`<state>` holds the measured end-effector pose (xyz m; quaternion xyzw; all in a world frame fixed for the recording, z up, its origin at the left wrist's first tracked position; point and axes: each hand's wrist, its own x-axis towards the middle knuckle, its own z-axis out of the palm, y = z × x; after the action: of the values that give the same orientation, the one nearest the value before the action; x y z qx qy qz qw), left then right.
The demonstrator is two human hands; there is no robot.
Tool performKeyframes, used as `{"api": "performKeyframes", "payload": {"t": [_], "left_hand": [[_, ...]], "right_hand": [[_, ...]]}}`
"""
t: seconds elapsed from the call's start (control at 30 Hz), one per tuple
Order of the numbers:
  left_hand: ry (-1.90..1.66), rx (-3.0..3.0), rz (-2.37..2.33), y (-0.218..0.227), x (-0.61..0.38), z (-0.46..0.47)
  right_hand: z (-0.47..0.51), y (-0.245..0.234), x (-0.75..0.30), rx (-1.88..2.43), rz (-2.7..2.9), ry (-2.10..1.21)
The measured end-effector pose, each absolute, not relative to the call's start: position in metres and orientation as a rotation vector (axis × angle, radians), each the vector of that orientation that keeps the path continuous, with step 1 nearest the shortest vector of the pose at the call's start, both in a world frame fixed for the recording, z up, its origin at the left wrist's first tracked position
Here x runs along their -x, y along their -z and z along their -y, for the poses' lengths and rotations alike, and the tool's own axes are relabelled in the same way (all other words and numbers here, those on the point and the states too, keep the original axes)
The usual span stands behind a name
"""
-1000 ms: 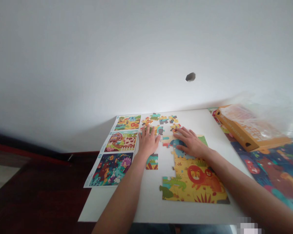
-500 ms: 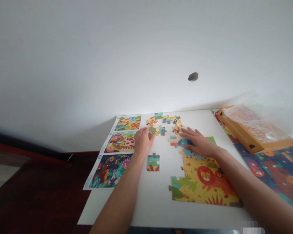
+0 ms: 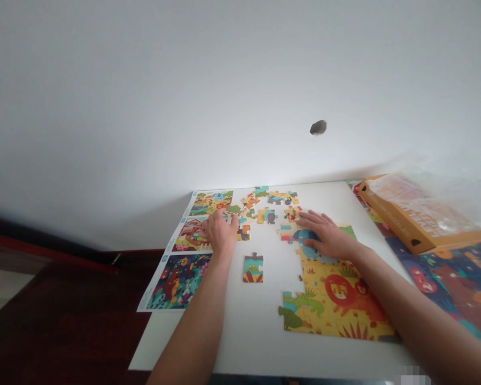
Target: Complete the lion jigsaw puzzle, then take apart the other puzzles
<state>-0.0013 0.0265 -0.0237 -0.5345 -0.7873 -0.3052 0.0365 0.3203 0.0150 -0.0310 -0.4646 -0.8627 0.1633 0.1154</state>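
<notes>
My left hand point(image 3: 221, 231) is over the picture sheet's right edge, with a green puzzle piece point(image 3: 233, 210) between its thumb and fingertips. Just right of the thumb lies an orange and yellow piece point(image 3: 244, 232). My right hand point(image 3: 324, 232) rests flat, fingers stretched, on the upper part of the partly joined jigsaw puzzle point(image 3: 316, 278), over the blue elephant. Its fingertips reach a small yellow and red piece point(image 3: 292, 214). A single piece with a green frog point(image 3: 253, 268) lies between my forearms.
Loose pieces point(image 3: 282, 198) lie along the back of the white table point(image 3: 260, 331). The printed picture sheet point(image 3: 176, 280) overhangs its left edge. At right, an orange puzzle box point(image 3: 409, 224) with clear plastic on it sits on a dark printed picture point(image 3: 449, 278). A wall point(image 3: 240, 107) stands behind.
My left hand has moved left with the green piece, uncovering the orange and yellow piece. My right hand stays on the puzzle.
</notes>
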Motion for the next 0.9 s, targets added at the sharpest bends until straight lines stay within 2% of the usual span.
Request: {"api": "performKeyframes", "payload": {"t": [0.5,0.9], "left_hand": [[0.473,1.942,2.461,0.027,-0.012,-0.023],[0.496,2.085,2.408,0.022,-0.016,-0.021]], "right_hand": [[-0.015,0.034,-0.322,1.334,2.512,-0.452],[-0.016,0.036,-0.322,1.332,2.520,-0.431]]}}
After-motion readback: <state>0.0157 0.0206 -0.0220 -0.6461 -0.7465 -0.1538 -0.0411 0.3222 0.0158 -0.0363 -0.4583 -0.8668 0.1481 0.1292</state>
